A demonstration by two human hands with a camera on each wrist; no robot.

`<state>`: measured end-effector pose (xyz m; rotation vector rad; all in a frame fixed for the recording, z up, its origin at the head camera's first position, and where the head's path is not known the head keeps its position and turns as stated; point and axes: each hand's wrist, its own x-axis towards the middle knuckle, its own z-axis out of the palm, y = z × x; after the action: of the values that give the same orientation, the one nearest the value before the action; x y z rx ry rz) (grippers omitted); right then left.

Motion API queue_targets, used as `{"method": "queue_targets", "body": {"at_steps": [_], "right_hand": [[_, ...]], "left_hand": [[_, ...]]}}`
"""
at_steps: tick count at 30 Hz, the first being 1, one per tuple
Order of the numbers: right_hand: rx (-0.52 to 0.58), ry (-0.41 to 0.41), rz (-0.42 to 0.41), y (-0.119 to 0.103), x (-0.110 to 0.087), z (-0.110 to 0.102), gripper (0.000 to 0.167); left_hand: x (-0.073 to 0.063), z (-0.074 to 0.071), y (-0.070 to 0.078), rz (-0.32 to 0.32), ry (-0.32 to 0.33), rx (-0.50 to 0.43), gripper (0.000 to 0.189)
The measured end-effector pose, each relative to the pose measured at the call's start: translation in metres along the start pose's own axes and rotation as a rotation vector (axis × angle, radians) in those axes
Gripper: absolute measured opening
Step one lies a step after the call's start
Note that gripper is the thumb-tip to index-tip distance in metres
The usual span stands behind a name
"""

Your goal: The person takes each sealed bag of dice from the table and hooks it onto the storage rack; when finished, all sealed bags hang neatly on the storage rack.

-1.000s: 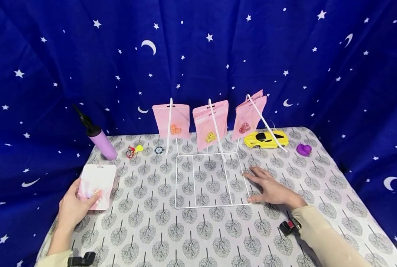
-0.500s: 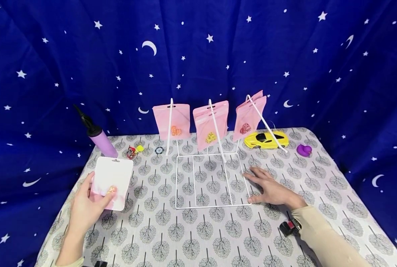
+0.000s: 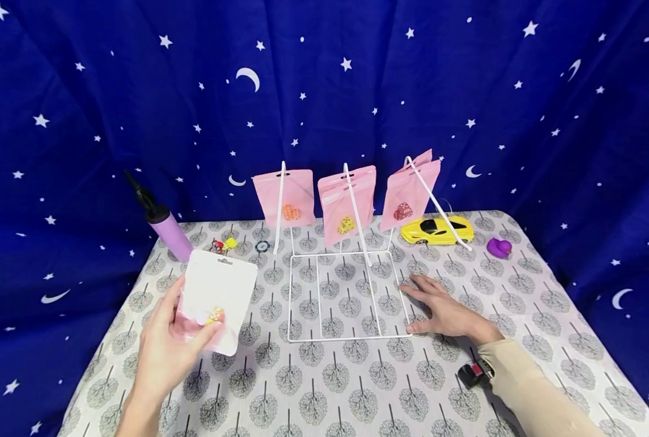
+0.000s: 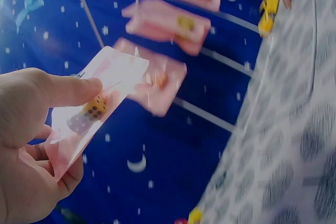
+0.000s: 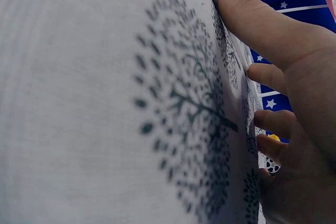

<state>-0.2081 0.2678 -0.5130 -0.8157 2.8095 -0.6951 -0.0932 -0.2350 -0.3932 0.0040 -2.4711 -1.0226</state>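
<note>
My left hand pinches a pink-and-white zip pouch by its lower left part, thumb in front and fingers behind. Dice, one of them yellow, show through the pouch beside the thumb, and a hang slot is at its top edge. Right of it stands a white wire rack with three prongs. Pink pouches hang on these: orange dice in the left pouch, yellow in the middle pouch, red in the right pouch. My right hand rests with spread fingers at the rack base's right side.
A purple hand pump stands at the back left, near a small red-and-yellow toy and a round chip. Behind the right prong lies a yellow toy car, with a purple rubber duck farther right.
My left hand has carried its pouch rightward across the left side of the table, toward the rack, and the pouch has tilted. My right hand and the hanging pouches stay where they were.
</note>
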Motion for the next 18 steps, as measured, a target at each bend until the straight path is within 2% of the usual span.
{"method": "queue_targets", "body": {"at_steps": [4, 10, 13, 18], "right_hand": [[-0.002, 0.004, 0.002, 0.001, 0.000, 0.001, 0.098], [-0.008, 0.003, 0.002, 0.001, 0.000, 0.003, 0.098], [-0.004, 0.010, -0.006, 0.001, 0.000, 0.002, 0.098], [0.002, 0.012, -0.010, 0.001, 0.000, 0.001, 0.098]], "left_hand": [[-0.006, 0.003, 0.017, 0.122, 0.016, -0.074, 0.105], [-0.013, 0.003, 0.035, 0.274, 0.061, -0.076, 0.106], [-0.014, 0.003, 0.041, 0.370, 0.098, -0.076, 0.095], [-0.015, 0.006, 0.053, 0.462, 0.138, -0.083, 0.090]]}}
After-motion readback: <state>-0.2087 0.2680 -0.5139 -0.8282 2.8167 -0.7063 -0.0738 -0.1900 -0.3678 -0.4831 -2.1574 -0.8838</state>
